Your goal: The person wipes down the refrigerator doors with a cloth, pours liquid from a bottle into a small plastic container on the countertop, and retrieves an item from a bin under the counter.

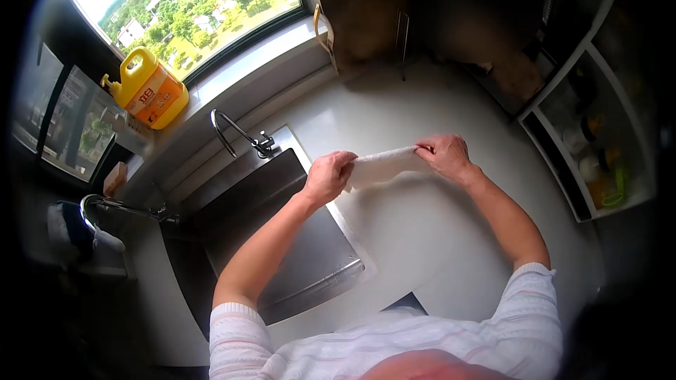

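A white cloth [384, 166] is stretched between my two hands above the pale countertop [415, 239], just right of the sink. My left hand [329, 177] pinches its left end near the sink's edge. At the other end, the fingers of my right hand [448, 157] are closed on the cloth's upper corner. The lower part of the cloth hangs down a little; whether it touches the counter I cannot tell.
The steel sink [310, 253] lies to the left, with a curved faucet [262, 143] behind it and another faucet [116, 204] farther left. A yellow detergent jug [151, 91] stands on the windowsill. At right is a shelf unit [584, 148] holding several items.
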The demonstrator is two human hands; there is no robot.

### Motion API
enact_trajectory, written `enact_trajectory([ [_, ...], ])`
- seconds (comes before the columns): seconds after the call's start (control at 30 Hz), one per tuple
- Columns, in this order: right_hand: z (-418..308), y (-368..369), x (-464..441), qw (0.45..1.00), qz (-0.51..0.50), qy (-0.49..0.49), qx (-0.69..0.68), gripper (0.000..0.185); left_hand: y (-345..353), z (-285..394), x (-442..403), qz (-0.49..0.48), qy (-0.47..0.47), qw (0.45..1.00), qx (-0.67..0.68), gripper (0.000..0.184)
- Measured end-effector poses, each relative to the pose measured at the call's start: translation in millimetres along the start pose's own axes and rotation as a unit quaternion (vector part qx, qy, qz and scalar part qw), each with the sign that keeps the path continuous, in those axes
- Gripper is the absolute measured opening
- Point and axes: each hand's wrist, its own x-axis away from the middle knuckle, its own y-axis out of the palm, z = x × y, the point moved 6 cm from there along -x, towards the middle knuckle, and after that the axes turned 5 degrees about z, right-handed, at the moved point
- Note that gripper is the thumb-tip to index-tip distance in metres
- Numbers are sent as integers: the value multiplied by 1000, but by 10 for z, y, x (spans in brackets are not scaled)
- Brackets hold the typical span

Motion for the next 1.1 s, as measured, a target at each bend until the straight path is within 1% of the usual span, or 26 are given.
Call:
enact_trajectory([
  [0.07,-77,-314,-395,996,28,36,-72,18,-322,141,-313,24,-18,998,55,22],
  [0.13,-101,-599,-872,985,65,13,-162,20,-727,396,-655,66,21,997,34,24],
  [0.17,-203,-824,-1114,980,102,-18,-170,21,-942,503,-855,93,31,994,44,25],
  [0.2,-296,-1034,-1409,976,110,-37,-185,22,-1169,611,-1069,121,39,990,55,25],
  [0.23,-438,-1301,-1710,969,158,-103,-160,18,-1423,751,-1293,145,57,987,30,26],
  [0.27,-549,-1557,-2078,958,207,-153,-131,20,-1676,800,-1573,185,78,978,64,28],
  [0.3,-775,-1858,-2306,950,229,-169,-129,22,-1927,914,-1828,202,33,975,81,30],
  [0.33,-934,-2182,-2682,931,327,-150,-68,36,-2215,918,-2146,206,80,972,78,30],
  [0.37,-1072,-2493,-3056,900,419,-116,-10,52,-2481,930,-2338,241,1,967,76,37],
  [0.4,-1172,-2401,-3053,915,384,-122,-4,54,-2679,918,-2430,276,-76,955,73,47],
  [0.47,-1338,-2141,-2767,940,312,-138,11,56,-2699,641,-2574,265,-11,964,-12,56],
  [0.5,-1359,-1929,-2559,939,299,-169,30,53,-2676,562,-2611,258,23,964,-54,61],
  [0.53,-1354,-1746,-2314,977,187,-97,15,56,-2594,554,-2509,264,25,962,-68,56],
  [0.6,-1163,-1377,-2271,959,216,-183,-17,31,-2382,535,-2220,189,26,982,-12,47],
  [0.63,-992,-1118,-2142,981,132,-122,-78,32,-2442,511,-2247,264,188,937,-129,33],
  [0.67,-836,-853,-1923,988,48,-59,-136,33,-2379,521,-2036,250,182,934,-176,32],
  [0.73,-513,-400,-1537,976,-15,-9,-216,30,-2345,712,-1544,286,197,924,-160,28],
  [0.8,-467,-247,-966,976,-91,29,-196,29,-2446,838,-1123,276,236,927,-98,25],
  [0.87,-327,-117,-454,973,-133,58,-181,28,-2538,1150,-557,300,302,904,-36,22],
  [0.9,-269,-99,-197,967,-143,81,-194,28,-2603,1290,-240,324,319,889,-52,20],
  [0.93,-226,-85,66,960,-151,105,-209,28,-2669,1427,70,356,332,864,-130,21],
  [0.97,-195,-85,324,953,-158,128,-225,28,-2759,1593,366,317,387,852,-153,25],
  [1.03,-128,-150,805,949,-141,163,-231,31,-2924,1898,976,226,492,820,-187,33],
  [1.07,-113,-199,1046,946,-131,183,-235,33,-3056,2164,1311,117,562,776,-263,43],
  [1.1,-122,-269,1283,944,-110,199,-240,30,-3064,2278,1577,84,613,743,-256,43],
])
